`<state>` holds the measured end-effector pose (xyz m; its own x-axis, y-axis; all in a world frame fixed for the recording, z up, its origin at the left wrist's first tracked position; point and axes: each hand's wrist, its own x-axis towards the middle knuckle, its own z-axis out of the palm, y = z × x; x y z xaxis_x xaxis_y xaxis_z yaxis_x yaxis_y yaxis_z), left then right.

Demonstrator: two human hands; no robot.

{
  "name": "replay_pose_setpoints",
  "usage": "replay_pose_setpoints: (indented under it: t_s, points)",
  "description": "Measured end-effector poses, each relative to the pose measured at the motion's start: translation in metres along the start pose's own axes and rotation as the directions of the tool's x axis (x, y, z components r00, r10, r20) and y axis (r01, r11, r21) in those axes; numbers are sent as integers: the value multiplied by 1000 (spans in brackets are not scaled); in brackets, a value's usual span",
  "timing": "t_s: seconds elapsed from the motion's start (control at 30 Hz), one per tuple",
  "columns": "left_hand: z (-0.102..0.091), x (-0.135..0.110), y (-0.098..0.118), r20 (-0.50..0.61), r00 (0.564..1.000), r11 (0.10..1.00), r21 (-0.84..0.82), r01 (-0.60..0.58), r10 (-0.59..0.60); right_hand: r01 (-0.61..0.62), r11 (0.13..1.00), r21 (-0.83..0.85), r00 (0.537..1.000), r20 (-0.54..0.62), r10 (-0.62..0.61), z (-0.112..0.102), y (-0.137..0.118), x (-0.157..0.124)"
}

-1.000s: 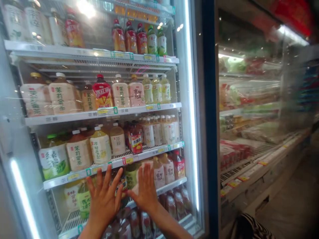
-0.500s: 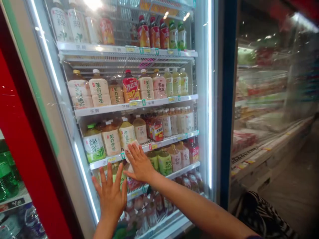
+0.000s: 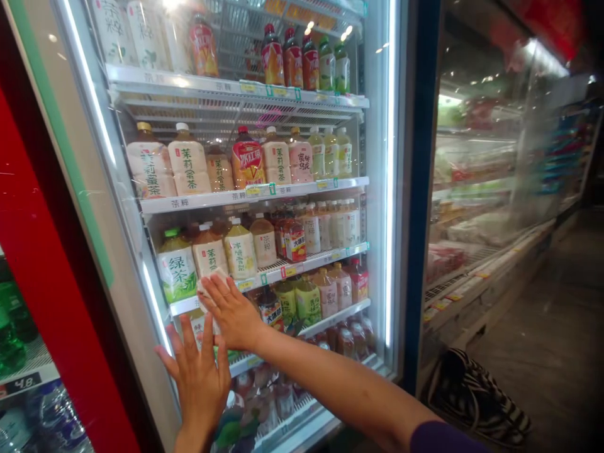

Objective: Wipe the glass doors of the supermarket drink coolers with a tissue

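Note:
A glass cooler door (image 3: 302,229) stands in front of me, with drink bottles on shelves behind it. My right hand (image 3: 233,314) lies flat against the glass, its fingers over a white wiping cloth (image 3: 206,290) pressed to the pane. Only the cloth's edges show around the fingers and below the palm. Lower and to the left, my left hand (image 3: 201,374) is open, fingers spread, up at the glass and holding nothing. Behind the hands I see a green-capped tea bottle (image 3: 176,267) and a pale yellow bottle (image 3: 240,250) on the middle shelf.
A red cooler frame (image 3: 51,283) borders the left side, with green bottles (image 3: 14,333) beyond it. At right runs an open chilled display case (image 3: 476,245). A black-and-white striped bag (image 3: 476,396) rests on the floor (image 3: 557,327) beside it.
My right hand has slid left and slightly down across the glass with the cloth. The left hand has shifted a little left and down. The view has turned slightly right.

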<state>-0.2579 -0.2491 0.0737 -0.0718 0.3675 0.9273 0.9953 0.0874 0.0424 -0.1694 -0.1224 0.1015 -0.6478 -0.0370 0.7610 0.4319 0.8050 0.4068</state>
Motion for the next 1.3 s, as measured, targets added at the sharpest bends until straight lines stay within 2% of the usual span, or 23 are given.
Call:
replay_pose_setpoints:
  t_s: [0.1,0.13,0.17,0.23,0.3,0.33,0.37,0.47,0.5,0.53,0.57,0.63,0.67,0.7,0.73,0.83,0.87,0.93,1.0,1.07,1.2,1.23,1.3]
  points:
    - [-1,5,0,-8,1000,1000,18,-21,21,213,977,-12,977,33,-212,0,11,-31]
    - [0,8,0,-11,1000,999,28,-27,27,255,967,-17,967,37,-254,-2,21,-39]
    - [2,12,-1,-15,999,999,36,-34,35,245,969,-24,969,28,-244,-6,33,-43]
    - [9,21,2,-22,998,998,34,-53,54,77,996,-46,997,-17,-78,-18,62,-38]
    - [20,31,9,-25,997,997,15,-76,77,-134,989,-64,990,-63,130,-27,86,-32]
    - [26,37,15,-29,996,996,2,-88,88,-187,980,-70,980,-76,182,-29,94,-32]
    - [32,42,22,-36,994,995,-10,-101,101,-191,979,-75,979,-80,185,-30,100,-35]
    - [50,59,43,-60,985,986,-29,-165,163,-49,995,-88,997,-67,43,-33,119,-52]
    - [55,67,51,-68,980,981,-30,-191,189,-48,994,-97,996,-80,40,-36,130,-54]
    - [58,76,57,-75,974,976,-28,-218,216,-105,989,-107,990,-108,93,-42,144,-52]
    - [61,86,64,-83,967,970,-24,-244,241,-206,972,-113,971,-150,188,-50,158,-47]
    - [64,107,79,-105,953,958,-23,-287,283,-419,902,-102,891,-237,387,-66,185,-35]
    - [65,118,86,-116,947,952,-26,-304,300,-473,876,-93,861,-258,438,-71,193,-33]
    - [65,128,94,-123,942,948,-28,-318,312,-483,871,-87,856,-256,449,-74,198,-35]
    - [64,137,101,-127,938,944,-29,-330,324,-452,888,-84,875,-233,423,-75,199,-42]
    - [61,163,118,-128,916,924,-6,-383,379,-257,963,-75,963,-105,249,-71,200,-69]
    - [60,172,122,-129,904,912,8,-411,408,-223,972,-75,973,-81,217,-73,205,-73]
    - [58,191,128,-130,875,884,36,-467,467,-293,952,-83,952,-120,282,-83,222,-66]
    - [58,210,134,-122,853,862,58,-504,507,-424,902,-84,893,-208,400,-97,241,-48]
    - [57,226,139,-104,841,847,72,-527,532,-447,891,-83,879,-227,420,-105,251,-38]
    - [56,243,147,-68,801,803,105,-587,594,-256,962,-90,964,-89,249,-100,248,-66]
    - [56,244,148,-63,789,790,112,-603,611,-225,970,-96,973,-64,220,-99,251,-74]
    - [59,244,152,-62,771,772,113,-626,634,-302,946,-118,952,-95,292,-102,264,-83]
